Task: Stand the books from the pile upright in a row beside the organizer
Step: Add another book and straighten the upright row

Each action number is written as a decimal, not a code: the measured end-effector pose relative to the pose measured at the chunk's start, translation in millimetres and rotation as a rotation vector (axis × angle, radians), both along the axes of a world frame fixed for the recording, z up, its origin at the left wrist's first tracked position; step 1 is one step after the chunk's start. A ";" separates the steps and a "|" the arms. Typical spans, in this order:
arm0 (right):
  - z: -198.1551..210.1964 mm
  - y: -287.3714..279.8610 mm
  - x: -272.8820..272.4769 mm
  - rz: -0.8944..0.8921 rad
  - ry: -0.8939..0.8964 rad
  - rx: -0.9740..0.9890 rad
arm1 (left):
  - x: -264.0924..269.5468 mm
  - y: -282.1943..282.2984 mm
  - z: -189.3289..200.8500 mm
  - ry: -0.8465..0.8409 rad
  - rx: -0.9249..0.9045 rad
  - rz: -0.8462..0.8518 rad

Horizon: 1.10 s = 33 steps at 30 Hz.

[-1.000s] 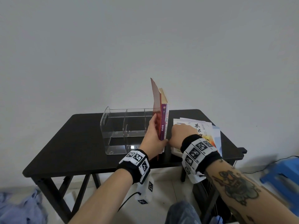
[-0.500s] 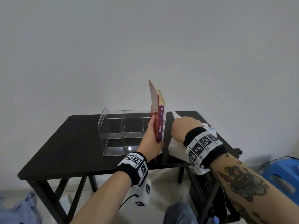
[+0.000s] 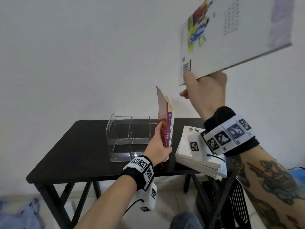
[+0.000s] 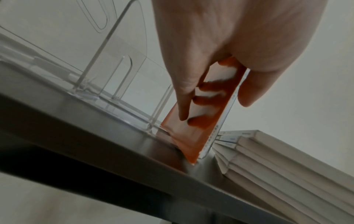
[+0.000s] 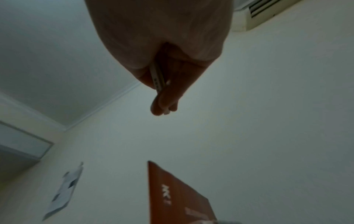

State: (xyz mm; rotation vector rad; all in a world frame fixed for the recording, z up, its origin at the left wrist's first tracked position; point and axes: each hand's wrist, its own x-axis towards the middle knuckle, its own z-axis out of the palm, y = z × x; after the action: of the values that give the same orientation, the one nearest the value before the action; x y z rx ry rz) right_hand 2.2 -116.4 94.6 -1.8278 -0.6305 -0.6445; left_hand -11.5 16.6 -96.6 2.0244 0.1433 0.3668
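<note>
Two upright books [image 3: 167, 124], one red and one purple-spined, stand against the right end of the clear organizer [image 3: 130, 134] on the black table [image 3: 82, 146]. My left hand [image 3: 159, 144] grips them near their lower front edge; in the left wrist view the fingers [image 4: 184, 94] lie on the orange cover [image 4: 195, 133]. My right hand [image 3: 203, 93] pinches the lower corner of a white illustrated book [image 3: 227, 35] raised high above the table. In the right wrist view its thin edge [image 5: 158, 78] shows between thumb and fingers. The pile of flat books [image 3: 194, 152] lies to the right.
The pile [image 4: 277, 163] overhangs the table's front right corner. A black rack [image 3: 231, 200] stands under that corner, blue cloth [image 3: 18, 212] lies on the floor at left, and a blue stool [image 3: 297, 172] is at far right. A white wall rises behind the table.
My right hand has lifted the top white book from the pile, up and toward the camera. The left hand has stayed on the upright books.
</note>
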 end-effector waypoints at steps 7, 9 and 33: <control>-28.4 35.5 -33.1 0.175 -0.010 -0.177 | -1.0 -0.9 3.3 0.068 0.042 0.044; -43.6 46.2 -31.6 0.184 0.002 -0.264 | -0.2 0.1 4.0 0.094 0.100 0.073; -150.8 57.3 -14.4 0.033 0.181 -0.633 | -31.7 10.5 3.4 -0.136 0.298 0.265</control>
State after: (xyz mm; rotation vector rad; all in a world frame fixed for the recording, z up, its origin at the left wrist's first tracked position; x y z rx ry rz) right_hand -12.2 -59.1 -56.3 -2.4192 -0.7980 -0.2583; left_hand -43.2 27.1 -93.2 2.2703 0.2880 0.7283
